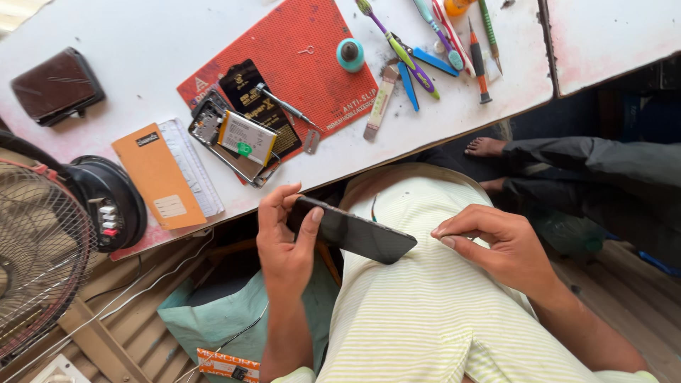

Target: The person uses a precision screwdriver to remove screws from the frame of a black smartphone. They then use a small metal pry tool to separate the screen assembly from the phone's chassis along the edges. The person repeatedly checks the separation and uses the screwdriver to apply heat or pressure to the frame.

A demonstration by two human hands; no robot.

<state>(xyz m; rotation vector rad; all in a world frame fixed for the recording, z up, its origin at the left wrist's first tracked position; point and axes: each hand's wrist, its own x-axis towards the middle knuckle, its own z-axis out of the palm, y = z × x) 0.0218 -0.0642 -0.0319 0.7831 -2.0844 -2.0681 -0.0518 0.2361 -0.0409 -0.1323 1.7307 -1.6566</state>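
My left hand (284, 237) grips one end of a flat black phone panel (358, 234), held over my lap below the table edge. My right hand (489, 241) rests on my striped shirt just right of the panel's other end, fingers pinched together; whether it holds something small I cannot tell. On the white table (142, 42) above lies an opened phone body (234, 138) with its battery showing, partly on a red anti-slip mat (305, 64).
A teal round pot (350, 54), a screwdriver (284, 105), tweezers, blue pry tools and brushes (425, 50) lie near the mat. An orange booklet (157, 176), brown wallet (57, 85) and table fan (50, 234) sit left. Another person's bare feet (488, 147) are at right.
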